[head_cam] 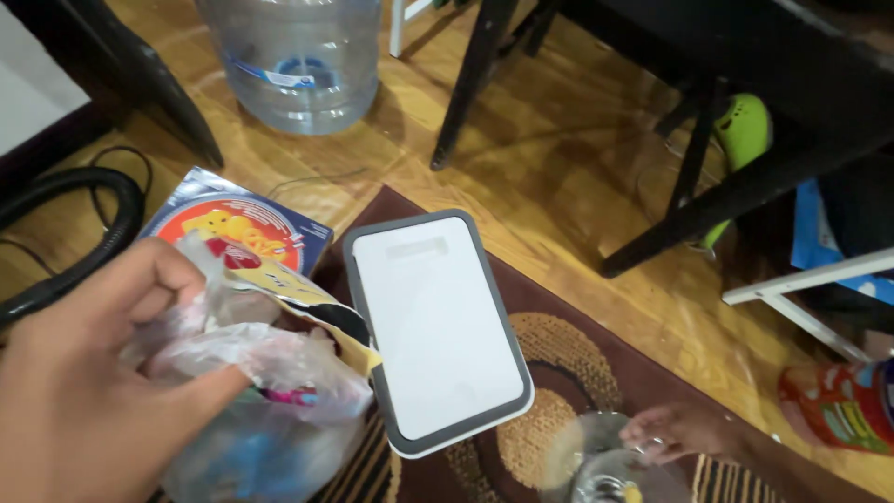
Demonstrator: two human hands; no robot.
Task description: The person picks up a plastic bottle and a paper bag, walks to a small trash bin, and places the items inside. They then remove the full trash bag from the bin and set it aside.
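My left hand (pixel 84 391) is close to the camera at the lower left, its fingers closed on the gathered top of a clear plastic bag (pixel 270 410) with colourful scraps inside. A torn yellow and black wrapper (pixel 312 303) sticks out of the bag's mouth. Right beside the bag stands a white bin with a grey-rimmed lid (pixel 433 326), lid down. At the lower right my right hand (pixel 670 430) reaches down to the rug, fingers curled over the rim of a clear glass bowl (pixel 610 470), which is blurred.
A colourful flat box (pixel 237 224) lies on the wooden floor behind the bag, with a black hose (pixel 84 237) to its left. A large clear water jug (pixel 298 65) stands at the back. Black table legs (pixel 466 84), a white frame (pixel 801 284) and a patterned brown rug (pixel 568 354) surround the bin.
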